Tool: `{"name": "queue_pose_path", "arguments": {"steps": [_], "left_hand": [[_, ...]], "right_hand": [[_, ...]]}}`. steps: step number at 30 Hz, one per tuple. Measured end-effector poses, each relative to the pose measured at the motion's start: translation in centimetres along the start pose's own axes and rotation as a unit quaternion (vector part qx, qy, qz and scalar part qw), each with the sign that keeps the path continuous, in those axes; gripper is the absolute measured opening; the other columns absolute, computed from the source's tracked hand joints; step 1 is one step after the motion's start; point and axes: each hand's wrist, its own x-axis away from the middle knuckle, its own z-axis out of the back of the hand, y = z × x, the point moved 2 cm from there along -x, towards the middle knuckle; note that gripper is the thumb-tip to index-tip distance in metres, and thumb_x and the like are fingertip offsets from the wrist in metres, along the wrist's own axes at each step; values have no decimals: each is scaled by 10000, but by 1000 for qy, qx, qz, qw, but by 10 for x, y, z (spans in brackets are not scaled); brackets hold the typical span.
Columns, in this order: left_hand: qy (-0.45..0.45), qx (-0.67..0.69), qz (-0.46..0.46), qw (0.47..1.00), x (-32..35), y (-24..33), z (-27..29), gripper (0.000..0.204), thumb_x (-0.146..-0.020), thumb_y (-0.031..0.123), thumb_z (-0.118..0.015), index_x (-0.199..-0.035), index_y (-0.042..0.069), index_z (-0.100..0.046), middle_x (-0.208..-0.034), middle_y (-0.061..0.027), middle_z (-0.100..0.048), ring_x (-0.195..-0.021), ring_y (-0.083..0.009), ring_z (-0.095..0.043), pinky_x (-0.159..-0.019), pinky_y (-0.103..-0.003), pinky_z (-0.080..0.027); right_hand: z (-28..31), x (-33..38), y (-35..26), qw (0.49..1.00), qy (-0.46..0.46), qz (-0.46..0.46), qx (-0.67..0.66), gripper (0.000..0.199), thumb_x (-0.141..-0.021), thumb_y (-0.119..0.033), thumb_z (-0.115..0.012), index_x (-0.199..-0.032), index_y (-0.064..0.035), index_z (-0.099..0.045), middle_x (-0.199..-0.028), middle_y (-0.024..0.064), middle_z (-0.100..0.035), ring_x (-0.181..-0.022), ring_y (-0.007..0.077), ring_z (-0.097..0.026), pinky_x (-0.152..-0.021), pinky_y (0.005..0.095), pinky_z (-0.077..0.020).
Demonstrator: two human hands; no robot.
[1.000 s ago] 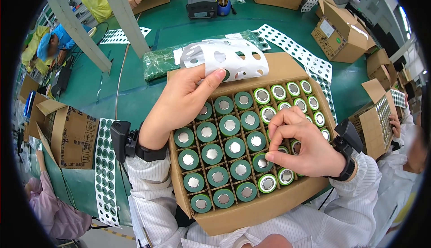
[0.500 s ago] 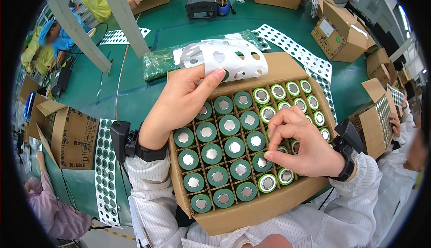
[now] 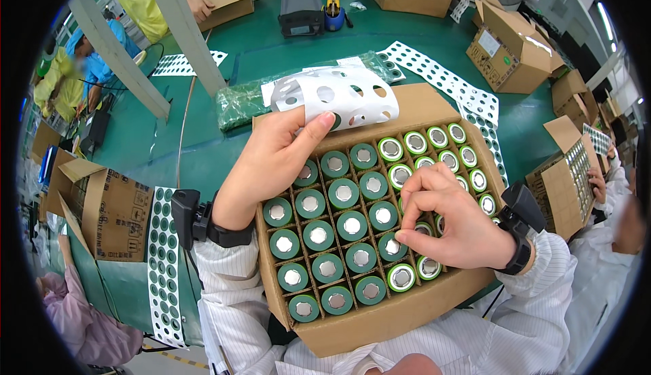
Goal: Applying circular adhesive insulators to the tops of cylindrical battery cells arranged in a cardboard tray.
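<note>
Pinched between thumb and fingers of my left hand (image 3: 278, 148) is a curled white sticker sheet (image 3: 371, 104) with rows of round holes, over the far edge of a cardboard box (image 3: 380, 331). Inside the box, cylindrical battery cells stand upright in a cardboard grid. Those on the left, such as one battery cell (image 3: 318, 235), have dark green rings around their metal ends; those on the right, such as another battery cell (image 3: 401, 277), show pale rims. My right hand (image 3: 458, 222) is bent over the cells, thumb and fingers together, its thumb tip at a green-ringed cell (image 3: 392, 246). Anything between those fingertips is hidden.
Strips of green ring stickers (image 3: 164, 266) lie left of the box, with another sticker strip (image 3: 441, 73) beyond it. A green plastic-wrapped bundle (image 3: 237, 106), a black device (image 3: 300, 14) and several cartons (image 3: 519, 46) stand around. Co-workers are on both sides.
The view has shifted slightly. My left hand still holds the sheet, and my right thumb stays at the same cell with barely any movement.
</note>
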Motion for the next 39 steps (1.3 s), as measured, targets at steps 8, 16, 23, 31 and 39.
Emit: {"name": "queue_pose_path", "arguments": {"steps": [8, 16, 23, 31, 39], "left_hand": [[18, 1, -73, 997, -1, 0, -1, 325, -1001, 288, -514, -1110, 16, -654, -722, 43, -554, -606, -27, -472, -483, -205, -410], [-9, 13, -1, 1000, 0, -1, -1, 329, -1004, 291, -514, -1108, 14, -656, -720, 44, -552, -595, -32, -461, -483, -210, -394], [-30, 3, -16, 999, -1, 1, 1, 311, -1014, 209, -495, -1161, -29, -629, -1103, -42, -665, -1015, -103, -570, -910, -275, -447], [-34, -9, -7, 999, 1, 1, 3, 315, -1017, 201, -481, -1172, -34, -624, -1126, -58, -662, -1046, -121, -571, -940, -289, -440], [-37, -1, -1, 999, -2, 1, 1, 325, -1018, 212, -484, -1185, -34, -615, -1128, -57, -664, -1045, -123, -572, -938, -290, -440]], "right_hand": [[-2, 0, -3, 1000, 0, 6, 10, 173, -719, -90, -755, -694, -101, -584, -939, 45, -530, -964, 234, -464, -898, 357, -331], [-2, -1, -11, 996, 10, 45, 74, 179, -701, -74, -722, -702, -89, -545, -918, 56, -516, -915, 261, -452, -841, 366, -384], [0, -3, -28, 972, 7, 95, 216, 193, -679, -94, -719, -768, -95, -548, -923, 62, -501, -915, 266, -460, -795, 401, -365], [7, 16, -20, 983, -14, 108, 146, 268, -753, -84, -706, -993, -87, -586, -976, 39, -587, -984, 255, -531, -849, 402, -369], [-7, 38, -30, 954, -50, 160, 249, 381, -782, -112, -697, -1146, -64, -593, -1259, 55, -598, -1275, 258, -472, -1049, 466, -337]]}}
